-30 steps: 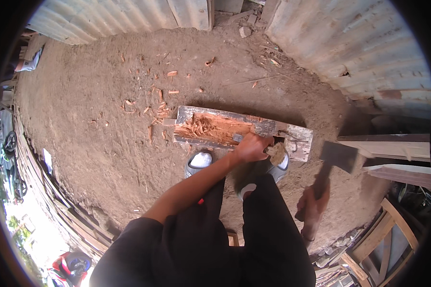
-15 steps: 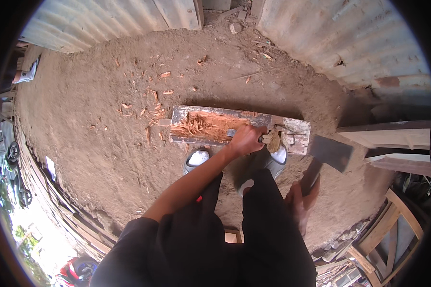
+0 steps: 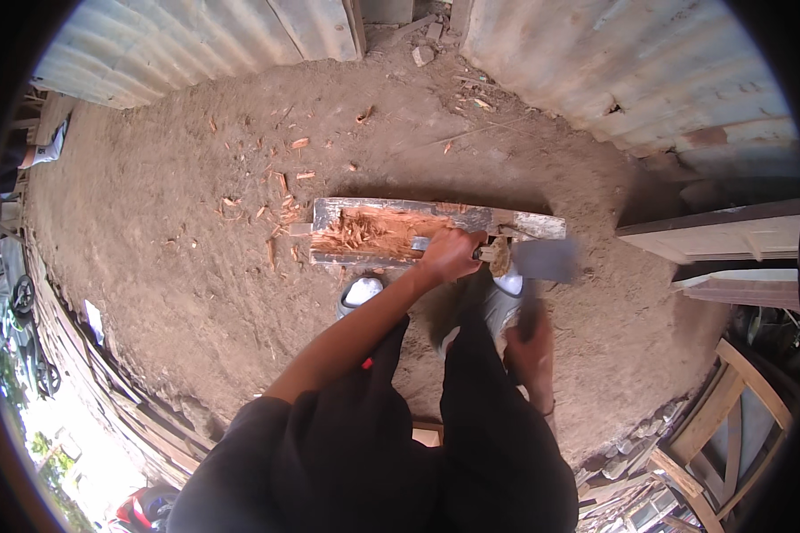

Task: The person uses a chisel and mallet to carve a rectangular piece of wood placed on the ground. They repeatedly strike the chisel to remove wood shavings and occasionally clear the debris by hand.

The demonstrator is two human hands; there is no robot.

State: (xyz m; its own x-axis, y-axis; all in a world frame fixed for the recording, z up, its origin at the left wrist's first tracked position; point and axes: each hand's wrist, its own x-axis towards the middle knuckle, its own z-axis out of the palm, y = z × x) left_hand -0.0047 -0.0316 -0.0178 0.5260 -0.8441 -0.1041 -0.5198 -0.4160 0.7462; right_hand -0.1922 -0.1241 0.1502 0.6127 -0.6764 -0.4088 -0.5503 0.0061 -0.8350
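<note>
My left hand (image 3: pixel 449 255) grips a chisel over a weathered plank (image 3: pixel 369 226) lying across the ground before my feet. The plank has a long, splintered reddish hollow. The chisel's metal blade (image 3: pixel 420 243) points left into it; the frayed wooden handle end (image 3: pixel 500 258) sticks out right of my fist. My right hand (image 3: pixel 529 355), at lower right, is closed round the shaft of a mallet. Its square dark head (image 3: pixel 545 259), blurred by motion, is just right of the handle end; whether they touch I cannot tell.
Corrugated sheets (image 3: pixel 622 62) stand at the back. Boards (image 3: pixel 711 235) and a wooden frame (image 3: pixel 738 417) lie at right. Chips (image 3: pixel 300 143) are scattered on the dirt ground (image 3: pixel 151 231). Stacked planks (image 3: pixel 151 426), a red motorbike (image 3: pixel 138 511) and another person's leg (image 3: pixel 28 155) show at left.
The mallet in my right hand has swung up-frame and leftward to the chisel's handle end. My left hand keeps hold of the chisel. The whole view has shifted slightly.
</note>
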